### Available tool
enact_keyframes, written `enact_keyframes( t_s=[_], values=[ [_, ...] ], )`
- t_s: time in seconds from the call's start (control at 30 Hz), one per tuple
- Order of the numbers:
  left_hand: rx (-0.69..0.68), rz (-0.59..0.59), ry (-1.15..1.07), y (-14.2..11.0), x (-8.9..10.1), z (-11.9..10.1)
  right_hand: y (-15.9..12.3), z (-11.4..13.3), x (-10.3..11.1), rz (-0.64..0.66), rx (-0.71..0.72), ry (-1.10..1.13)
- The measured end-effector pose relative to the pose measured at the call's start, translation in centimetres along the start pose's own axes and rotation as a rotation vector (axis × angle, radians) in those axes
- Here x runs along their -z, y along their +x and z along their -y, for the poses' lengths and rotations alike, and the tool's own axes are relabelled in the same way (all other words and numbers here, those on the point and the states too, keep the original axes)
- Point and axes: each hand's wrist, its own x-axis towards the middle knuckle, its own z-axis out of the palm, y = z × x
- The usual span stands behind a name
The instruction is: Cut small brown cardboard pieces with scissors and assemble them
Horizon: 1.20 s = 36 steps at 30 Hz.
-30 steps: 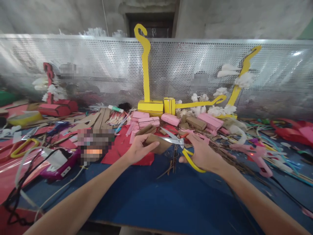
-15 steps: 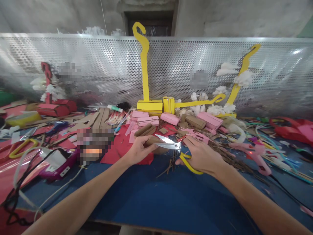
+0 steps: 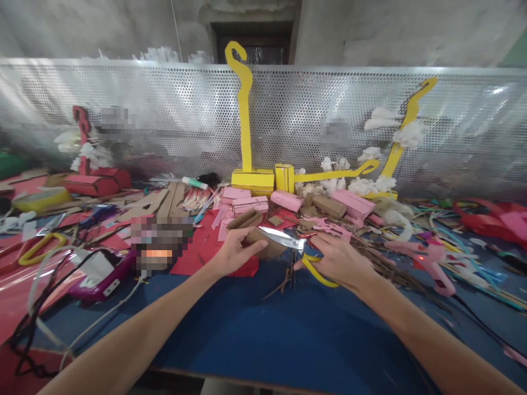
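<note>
In my right hand [image 3: 340, 258] is a pair of scissors [image 3: 284, 238] with yellow and red handles, its blades nearly together and pointing left. My left hand [image 3: 239, 252] pinches a piece of brown cardboard [image 3: 269, 248] between thumb and fingers, and the blades lie across its upper part. Thin brown cardboard strips [image 3: 284, 282] rest on the blue table just below the scissors. Behind my left hand lies a red paper sheet [image 3: 191, 252]. Part of the cardboard is hidden by the blades and my fingers.
Yellow cardboard hooks on box bases [image 3: 252, 178] stand against a perforated metal panel [image 3: 185, 120]. Pink paper-covered boxes [image 3: 249, 204] lie in front. A pink glue gun [image 3: 440, 269] is at right, a purple power strip [image 3: 96, 280] with cords at left. Scraps surround my hands.
The scissor blades have gone from spread apart to nearly together on the cardboard. My right hand's fingers have closed on the handles, while my left hand stays in place.
</note>
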Motion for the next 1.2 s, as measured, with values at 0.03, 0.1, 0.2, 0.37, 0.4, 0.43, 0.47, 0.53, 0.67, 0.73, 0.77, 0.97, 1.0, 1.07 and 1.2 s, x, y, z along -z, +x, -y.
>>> enact_keyframes(
  t_s=[0.03,0.1,0.2,0.37,0.4,0.43,0.47,0.53,0.67,0.73,0.77,0.97,1.0,1.07,1.2],
  values=[
    [0.001,-0.002,-0.002,0.0,0.0,0.0,0.0,-0.1,-0.1,-0.005,-0.007,0.007],
    [0.001,-0.001,-0.003,0.0,0.0,-0.1,0.0,-0.1,-0.2,-0.014,-0.022,0.019],
    [-0.006,0.004,0.012,0.1,0.1,-0.2,0.2,0.2,0.0,-0.023,-0.046,0.028],
    [-0.040,0.024,0.048,0.1,0.3,-0.3,0.3,1.0,0.7,-0.021,-0.111,0.030],
    [-0.048,0.030,0.051,0.1,0.3,-0.3,0.3,1.1,0.8,-0.012,-0.120,0.023],
    [-0.055,0.035,0.055,0.1,0.3,-0.4,0.2,1.1,1.1,-0.004,-0.125,0.011],
    [-0.062,0.038,0.059,0.1,0.3,-0.4,0.2,1.1,1.3,-0.001,-0.126,-0.006],
    [-0.072,0.043,0.070,0.1,0.3,-0.6,0.2,1.1,1.8,-0.013,-0.121,-0.046],
    [-0.090,0.064,0.125,0.1,0.1,-1.0,0.3,1.3,2.8,-0.051,-0.107,-0.108],
    [-0.101,0.081,0.135,0.0,-0.1,-1.2,0.5,1.6,3.0,-0.044,-0.099,-0.124],
    [-0.102,0.091,0.126,0.0,-0.2,-1.3,0.5,1.7,3.0,-0.036,-0.094,-0.125],
    [-0.104,0.112,0.060,-0.2,-0.5,-1.2,0.5,2.0,2.3,-0.012,-0.069,-0.096],
    [-0.097,0.111,0.054,-0.3,-0.5,-1.1,0.5,2.0,2.2,-0.020,-0.060,-0.089],
    [-0.074,0.115,0.051,-0.3,-0.4,-1.0,0.4,1.8,1.8,-0.034,-0.048,-0.077],
    [-0.058,0.106,0.077,-0.4,-0.3,-0.8,0.2,1.6,1.3,-0.039,-0.038,-0.050]
  ],
)
